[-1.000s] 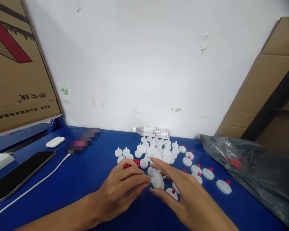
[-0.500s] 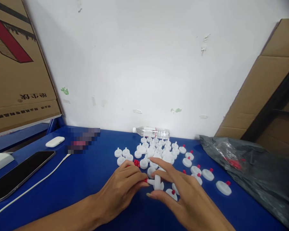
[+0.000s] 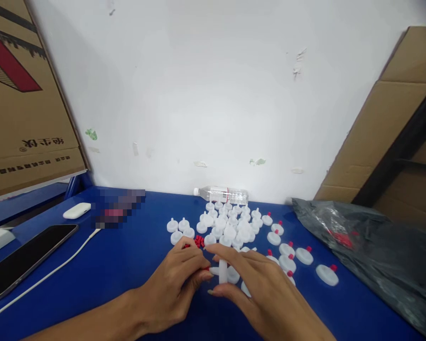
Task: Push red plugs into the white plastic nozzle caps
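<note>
My right hand (image 3: 259,289) pinches a white disc-shaped plastic part (image 3: 223,272) held on edge just above the blue table (image 3: 128,270). My left hand (image 3: 173,286) meets it from the left, fingertips closed on a small red cap (image 3: 207,268) at the part's stem. Beyond the hands lies a cluster of several white discs (image 3: 230,225). A few loose red caps (image 3: 198,241) sit beside my left fingers. To the right, several white discs with red caps fitted (image 3: 304,255) lie in a loose row.
A clear water bottle (image 3: 222,194) lies against the white wall. A black plastic bag (image 3: 369,251) with red bits covers the right side. At left are a phone (image 3: 24,258), a white cable (image 3: 46,277) and a white earbud case (image 3: 76,210). Cardboard boxes (image 3: 24,104) stand on both sides.
The white disc has been turned from flat to on edge in my right hand. My left fingers have brought a red cap up to its stem. The view shifted slightly.
</note>
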The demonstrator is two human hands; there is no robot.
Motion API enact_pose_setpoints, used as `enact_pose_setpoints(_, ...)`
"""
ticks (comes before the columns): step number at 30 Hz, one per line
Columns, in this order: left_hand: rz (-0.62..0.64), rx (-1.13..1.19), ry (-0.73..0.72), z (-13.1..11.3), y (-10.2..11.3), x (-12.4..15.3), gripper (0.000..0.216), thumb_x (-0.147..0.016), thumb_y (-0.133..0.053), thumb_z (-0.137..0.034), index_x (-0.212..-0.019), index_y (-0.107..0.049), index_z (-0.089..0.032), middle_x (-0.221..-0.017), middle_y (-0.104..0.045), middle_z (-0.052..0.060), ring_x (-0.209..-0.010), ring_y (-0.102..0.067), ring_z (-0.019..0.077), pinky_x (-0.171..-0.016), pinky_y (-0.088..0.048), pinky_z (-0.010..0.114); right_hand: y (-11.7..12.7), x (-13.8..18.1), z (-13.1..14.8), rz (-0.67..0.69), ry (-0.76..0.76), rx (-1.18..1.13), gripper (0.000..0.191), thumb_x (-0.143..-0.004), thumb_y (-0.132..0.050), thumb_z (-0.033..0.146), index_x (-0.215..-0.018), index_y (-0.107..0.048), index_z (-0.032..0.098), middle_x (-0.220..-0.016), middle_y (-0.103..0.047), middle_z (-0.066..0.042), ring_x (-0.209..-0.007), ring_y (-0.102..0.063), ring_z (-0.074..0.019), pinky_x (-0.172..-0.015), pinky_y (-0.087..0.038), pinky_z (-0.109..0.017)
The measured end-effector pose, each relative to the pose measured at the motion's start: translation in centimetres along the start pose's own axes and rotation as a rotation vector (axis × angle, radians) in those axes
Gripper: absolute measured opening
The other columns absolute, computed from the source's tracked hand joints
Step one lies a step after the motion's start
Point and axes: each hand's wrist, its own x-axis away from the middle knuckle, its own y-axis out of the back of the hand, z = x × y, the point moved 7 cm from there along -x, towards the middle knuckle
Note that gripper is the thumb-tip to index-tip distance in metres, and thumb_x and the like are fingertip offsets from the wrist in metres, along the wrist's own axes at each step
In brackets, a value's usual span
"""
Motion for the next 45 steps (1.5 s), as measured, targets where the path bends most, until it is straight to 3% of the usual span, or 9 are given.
enact_pose_setpoints(4, -0.029, -0.065, 0.007, 0.0, 0.1, -0.3, 0.011, -0.1, -0.051, -0.012, -0.1, -0.06, -0.018, -0.084, -0.065, 0.001, -0.076, -0.053, 0.0156, -0.083, -0.04, 0.035, 0.5, 0.0, -0.6, 0.009, 0.0, -0.037, 0.037, -0.094, -0.062, 0.02, -0.127, -0.054, 0.033, -0.118, -0.072, 0.002, -0.103, -0.071, -0.0187, -0.088, -0.057, -0.028)
enact_pose_setpoints(8, -0.041, -0.253, 0.098, 1.0, 0.3, -0.5, 0.013, -0.096, -0.055, -0.013, -0.102, -0.064, -0.02, -0.092, -0.065, 0.003, -0.092, -0.054, 0.0217, -0.09, -0.038, 0.043, 3.4, 0.8, -3.1, -0.095, -0.081, 0.026, 0.018, -0.099, -0.054, 0.031, -0.116, -0.058, 0.03, -0.11, -0.07, -0.001, -0.096, -0.071, -0.0184, -0.083, -0.056, -0.027)
enact_pose_setpoints(11, 0.009, -0.322, 0.15, 1.8, 0.0, -0.5, 0.021, -0.096, -0.05, -0.01, -0.107, -0.065, -0.021, -0.102, -0.065, 0.006, -0.105, -0.053, 0.0247, -0.094, -0.039, 0.046, 6.2, 2.0, -5.8, -0.247, -0.218, 0.138, 0.023, -0.097, -0.055, 0.046, -0.112, -0.057, 0.028, -0.103, -0.07, -0.002, -0.087, -0.07, -0.0192, -0.074, -0.056, -0.027)
enact_pose_setpoints(14, 0.054, -0.272, 0.16, 1.9, -0.4, -0.5, 0.024, -0.096, -0.048, -0.01, -0.11, -0.063, -0.021, -0.109, -0.064, 0.007, -0.114, -0.052, 0.0247, -0.097, -0.043, 0.044, 6.8, 2.7, -7.9, -0.229, -0.336, 0.178, 0.028, -0.102, -0.045, 0.049, -0.116, -0.057, 0.029, -0.108, -0.07, -0.002, -0.082, -0.07, -0.017, -0.064, -0.055, -0.024)
enact_pose_setpoints(16, 0.054, -0.265, 0.167, 1.9, -0.4, -0.5, 0.026, -0.096, -0.047, -0.011, -0.116, -0.061, -0.021, -0.115, -0.062, 0.008, -0.119, -0.05, 0.0254, -0.1, -0.045, 0.044, 6.4, 2.8, -8.5, -0.172, -0.361, 0.189, 0.032, -0.103, -0.039, 0.049, -0.119, -0.058, 0.029, -0.113, -0.07, -0.002, -0.084, -0.07, -0.0175, -0.065, -0.055, -0.026)
enact_pose_setpoints(23, 0.124, -0.285, 0.171, 1.8, -0.6, -0.1, 0.03, -0.093, -0.049, -0.012, -0.119, -0.059, -0.023, -0.132, -0.055, 0.009, -0.137, -0.039, 0.029, -0.111, -0.043, 0.05, 3.7, 3.5, -10.8, -0.007, -0.368, 0.248, 0.046, -0.103, -0.033, 0.052, -0.127, -0.066, 0.029, -0.129, -0.069, -0.006, -0.123, -0.061, -0.0301, -0.103, -0.05, -0.05)
enact_pose_setpoints(31, 0.141, -0.334, 0.187, 1.9, -1.0, 0.1, 0.031, -0.094, -0.047, -0.011, -0.12, -0.059, -0.023, -0.132, -0.055, 0.009, -0.139, -0.036, 0.0299, -0.112, -0.041, 0.052, 1.8, 4.6, -12.3, 0.098, -0.363, 0.224, 0.048, -0.103, -0.035, 0.051, -0.131, -0.065, 0.028, -0.134, -0.066, -0.006, -0.128, -0.058, -0.0309, -0.108, -0.046, -0.054)
enact_pose_setpoints(37, 0.078, -0.454, 0.202, 2.6, -0.6, -0.1, 0.025, -0.094, -0.046, -0.012, -0.11, -0.064, -0.019, -0.118, -0.059, 0.011, -0.125, -0.046, 0.031, -0.103, -0.045, 0.054, 2.9, 2.9, -9.8, 0.052, -0.295, 0.174, 0.044, -0.103, -0.039, 0.05, -0.129, -0.067, 0.028, -0.135, -0.065, -0.005, -0.132, -0.054, -0.0306, -0.112, -0.042, -0.053)
enact_pose_setpoints(45, 0.096, -0.518, 0.224, 3.3, -0.6, 0.0, 0.025, -0.095, -0.049, -0.014, -0.111, -0.067, -0.019, -0.121, -0.058, 0.012, -0.125, -0.044, 0.0333, -0.101, -0.046, 0.057, 0.2, 3.8, -9.2, 0.187, -0.29, 0.078, 0.041, -0.105, -0.037, 0.046, -0.132, -0.064, 0.031, -0.133, -0.066, -0.001, -0.137, -0.048, -0.0298, -0.11, -0.046, -0.053)
